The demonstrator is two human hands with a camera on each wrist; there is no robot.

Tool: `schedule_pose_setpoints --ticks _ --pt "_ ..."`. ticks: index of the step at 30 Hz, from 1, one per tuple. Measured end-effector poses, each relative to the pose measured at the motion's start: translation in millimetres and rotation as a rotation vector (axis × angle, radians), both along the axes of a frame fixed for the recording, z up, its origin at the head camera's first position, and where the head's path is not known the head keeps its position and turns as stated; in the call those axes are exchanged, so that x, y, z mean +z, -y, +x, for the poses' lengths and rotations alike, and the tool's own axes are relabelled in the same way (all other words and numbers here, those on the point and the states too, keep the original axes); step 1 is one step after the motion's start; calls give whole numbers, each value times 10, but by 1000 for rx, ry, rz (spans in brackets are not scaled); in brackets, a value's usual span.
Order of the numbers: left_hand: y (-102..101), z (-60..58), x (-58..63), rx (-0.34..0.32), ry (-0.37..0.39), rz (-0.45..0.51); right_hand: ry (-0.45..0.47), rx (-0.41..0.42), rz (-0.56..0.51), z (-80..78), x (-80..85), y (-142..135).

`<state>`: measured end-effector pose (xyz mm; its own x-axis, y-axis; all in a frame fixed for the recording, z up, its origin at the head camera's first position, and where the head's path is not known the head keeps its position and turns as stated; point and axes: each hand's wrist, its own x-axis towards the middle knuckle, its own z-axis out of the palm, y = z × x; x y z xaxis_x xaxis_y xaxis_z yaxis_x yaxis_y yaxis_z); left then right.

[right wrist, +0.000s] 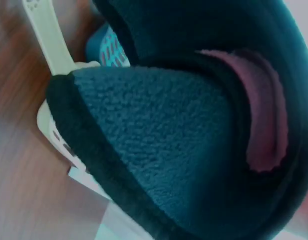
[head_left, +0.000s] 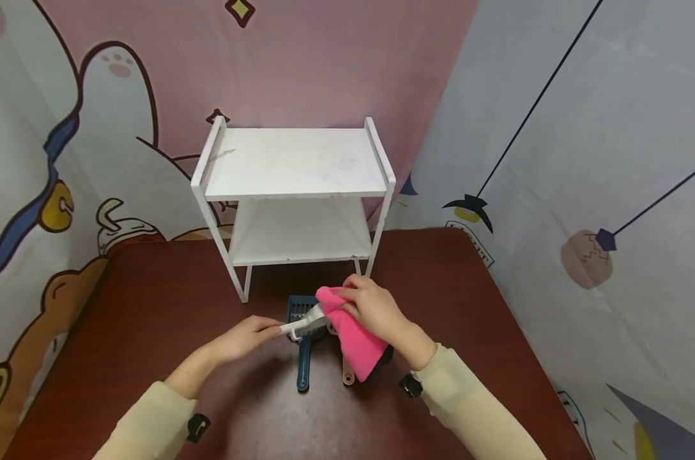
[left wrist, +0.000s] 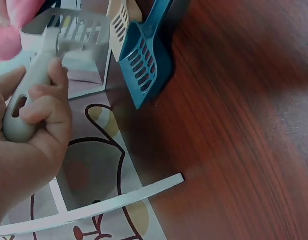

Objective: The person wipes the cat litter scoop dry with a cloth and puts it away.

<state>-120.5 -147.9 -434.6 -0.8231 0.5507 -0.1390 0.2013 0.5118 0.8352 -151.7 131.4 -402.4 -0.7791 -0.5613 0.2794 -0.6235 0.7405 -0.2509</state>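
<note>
Pointing toward the counter's (head_left: 468, 306) right edge, the left grip's (head_left: 245, 337) clasped white scoop (head_left: 311, 320) faced the right grip's (head_left: 376, 310) pinched pink cloth (head_left: 356, 345).

You hold a pale-grey slotted litter scoop (head_left: 313, 317), raised, handle toward eight o'clock, its head's two-o'clock end hidden behind a pink cloth (head_left: 356, 342) with fleecy teal underside, draping toward five o'clock.

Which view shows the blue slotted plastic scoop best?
Left wrist: the blue scoop appears large, its slots uncovered, handle cropped. The head view shows it smaller, partly covered; the right wrist view, just a slotted part.
</note>
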Motion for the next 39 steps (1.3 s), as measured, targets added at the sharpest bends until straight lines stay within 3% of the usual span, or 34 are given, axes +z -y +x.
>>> schedule_pose_setpoints --ticks 6,14,20,25,28,32,35,39 --pt "46 61 -54 22 -81 -25 3 -80 9 -39 -164 -110" --pt "124 66 -64 72 -33 30 41 -157 37 -111 -312 -380" --pt "167 47 -131 74 42 108 81 -164 -44 -140 -169 -401" --pt "123 19 -148 66 -5 97 124 -77 -83 -83 21 -169" --pt "48 4 -118 69 -33 88 108 -27 -38 -16 16 5" --pt "-47 -13 -119 84 -93 73 9 -14 65 25 -101 124" --pt "-66 -3 -146 101 -130 74 -54 -42 92 14 -174 114" --pt "-34 27 -161 135 -133 79 -42 -122 38 -50 -254 6"
